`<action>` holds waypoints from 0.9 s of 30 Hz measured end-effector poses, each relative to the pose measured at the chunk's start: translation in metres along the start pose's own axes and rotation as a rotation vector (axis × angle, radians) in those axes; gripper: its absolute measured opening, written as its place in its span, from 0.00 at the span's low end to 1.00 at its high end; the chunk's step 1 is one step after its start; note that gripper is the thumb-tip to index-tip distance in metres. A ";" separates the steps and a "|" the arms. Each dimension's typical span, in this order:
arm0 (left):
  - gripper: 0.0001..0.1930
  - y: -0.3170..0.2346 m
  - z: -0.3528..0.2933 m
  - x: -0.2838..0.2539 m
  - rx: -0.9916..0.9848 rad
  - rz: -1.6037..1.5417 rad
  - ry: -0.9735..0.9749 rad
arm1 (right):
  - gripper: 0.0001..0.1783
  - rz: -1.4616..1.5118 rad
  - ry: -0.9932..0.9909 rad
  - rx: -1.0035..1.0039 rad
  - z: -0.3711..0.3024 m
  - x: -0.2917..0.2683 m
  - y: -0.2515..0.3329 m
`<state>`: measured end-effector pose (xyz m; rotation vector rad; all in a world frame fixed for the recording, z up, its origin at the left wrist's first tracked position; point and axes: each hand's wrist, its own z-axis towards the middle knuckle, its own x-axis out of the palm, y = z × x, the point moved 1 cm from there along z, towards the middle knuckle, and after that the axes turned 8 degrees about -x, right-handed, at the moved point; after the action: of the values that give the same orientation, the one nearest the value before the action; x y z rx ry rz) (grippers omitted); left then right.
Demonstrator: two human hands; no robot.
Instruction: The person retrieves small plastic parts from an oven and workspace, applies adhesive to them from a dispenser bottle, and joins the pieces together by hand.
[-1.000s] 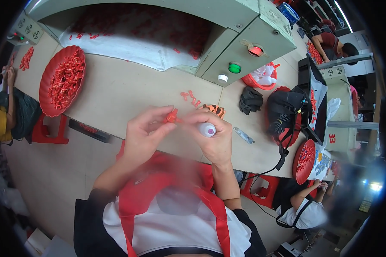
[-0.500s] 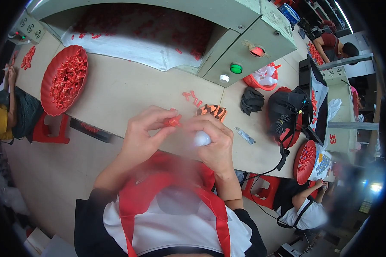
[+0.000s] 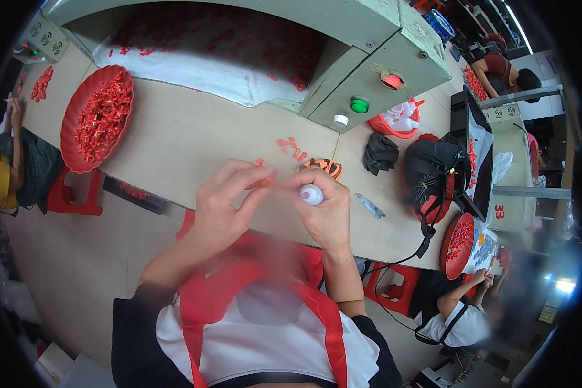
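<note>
My left hand [image 3: 221, 205] pinches a small red plastic piece [image 3: 262, 181] between thumb and fingertips, just above the near edge of the beige table [image 3: 194, 139]. My right hand [image 3: 324, 210] grips a small white bottle [image 3: 311, 194], its tip close to the red piece. The two hands almost touch. A few loose red pieces [image 3: 290, 147] lie on the table just beyond them. An orange and black object [image 3: 325, 167] sits behind my right hand.
A red tray heaped with red pieces [image 3: 97, 116] stands at the left. A green machine [image 3: 368, 77] with lit buttons fills the back. A black cloth [image 3: 380, 152], a black bag [image 3: 433, 174], and red baskets [image 3: 398, 119] lie to the right. Other people sit at both sides.
My hands have drawn slightly closer together, and the bottle tip has come nearer to the red piece. Otherwise the scene holds still.
</note>
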<state>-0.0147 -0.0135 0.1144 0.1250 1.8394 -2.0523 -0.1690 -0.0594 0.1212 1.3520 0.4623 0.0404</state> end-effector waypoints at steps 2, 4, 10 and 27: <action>0.14 0.002 0.000 0.000 -0.019 -0.041 0.011 | 0.08 -0.009 0.012 -0.084 0.000 0.001 -0.002; 0.14 0.004 0.000 0.000 -0.038 -0.085 0.022 | 0.09 0.078 0.005 -0.029 0.001 0.002 0.001; 0.16 0.005 0.001 0.000 -0.151 -0.220 0.115 | 0.12 0.186 0.025 0.036 0.005 -0.004 -0.002; 0.13 0.025 -0.003 -0.006 -0.541 -0.709 0.491 | 0.27 -0.116 0.262 -0.152 0.016 -0.013 0.007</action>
<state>-0.0015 -0.0111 0.0925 -0.2247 3.0255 -1.9250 -0.1739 -0.0767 0.1338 1.1731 0.7435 0.1553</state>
